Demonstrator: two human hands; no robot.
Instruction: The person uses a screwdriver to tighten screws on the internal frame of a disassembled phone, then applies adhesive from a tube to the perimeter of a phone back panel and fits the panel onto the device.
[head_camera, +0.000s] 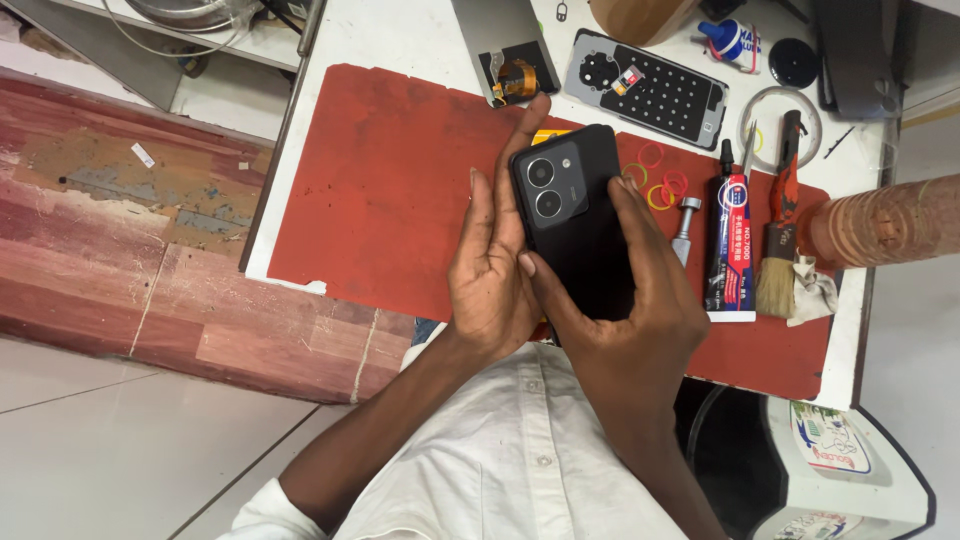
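1. Around my hands, a red mat (380, 190) covers most of the white bench (400, 35). Past the phone lie a perforated back cover (650, 92) and a grey panel (505, 45) with an orange flex cable. To my right sit coloured rubber bands (660, 180), a bolt (686, 225), a black glue tube (730, 240) and a brush (780, 235) touching a rag (815, 290). Nothing stands between me and the phone.
2. Hard to make out: the phone's lower end is hidden behind my fingers, and something yellow barely shows above its top edge. The bench's far things are cut off by the frame.
3. My left hand (490, 265) is open, fingers straight, cupping the phone's left edge. My right hand (625, 335) wraps the black phone (575, 225) from below, fingers curled on its right side, thumb pressed on its back. The phone is held camera side up, over the mat.
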